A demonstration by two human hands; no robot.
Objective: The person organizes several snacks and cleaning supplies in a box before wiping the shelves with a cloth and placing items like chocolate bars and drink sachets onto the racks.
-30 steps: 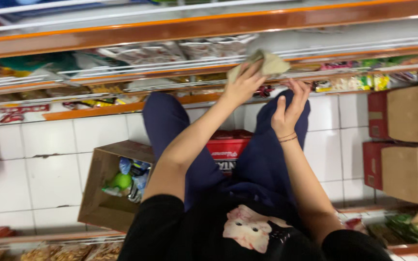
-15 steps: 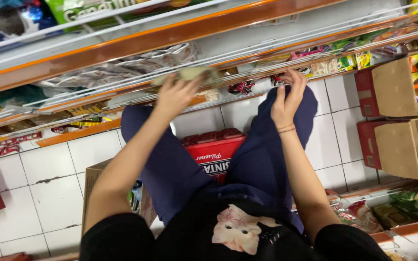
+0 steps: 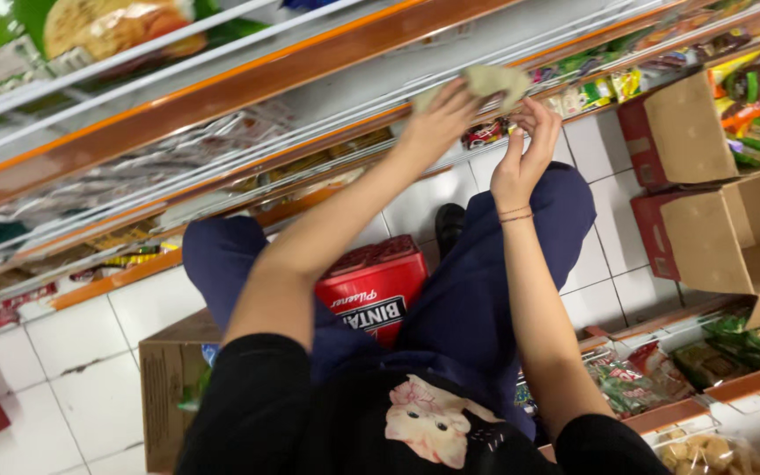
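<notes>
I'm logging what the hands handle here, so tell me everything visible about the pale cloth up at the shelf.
The cloth is a pale, greenish-beige rag, soft and crumpled into a loose wad, blurred in this view. The left hand grips it from below with the fingers closed around it and presses it against the grey shelf with its orange edge. The right hand is raised just beside it, fingertips close to its lower right corner; whether they touch cannot be told.

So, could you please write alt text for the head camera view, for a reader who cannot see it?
A seated person's left hand presses a pale cloth against an orange-edged shop shelf, with the right hand raised beside it. A red carton sits between the knees on white floor tiles, with cardboard boxes at right.
</notes>
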